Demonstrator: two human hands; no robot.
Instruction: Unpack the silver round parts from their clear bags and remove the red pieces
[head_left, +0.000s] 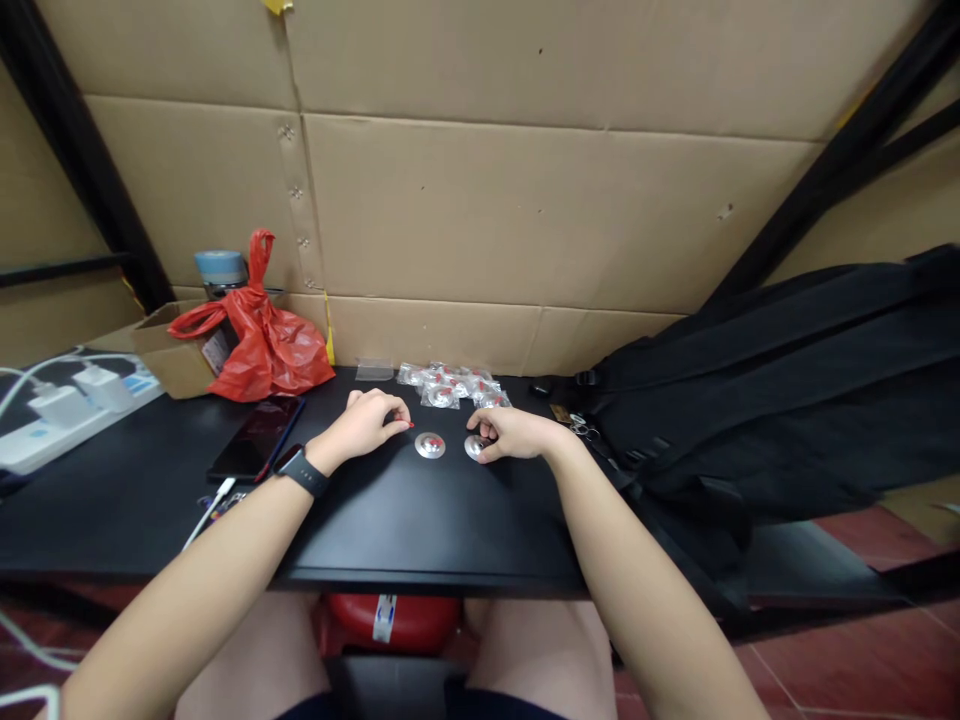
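Observation:
Two round silver discs lie side by side on the black table. The left disc [430, 445] has a red mark or piece near its middle and no hand touches it. My right hand [506, 434] is at the other disc [473, 447], thumb and fingers closed at its right edge and partly covering it. To the left, my left hand [373, 422] pinches a small red piece [410, 425] between thumb and fingertip, just above the table. Behind the discs is a pile of clear packets [442, 384] with silver and red contents.
On the left are a phone [257, 438], a white cable [210, 512], a power strip [90, 415], a cardboard box [174, 350] and a red plastic bag [274, 345]. A black backpack [787, 390] and keys [583, 427] lie right. Cardboard [480, 220] stands behind.

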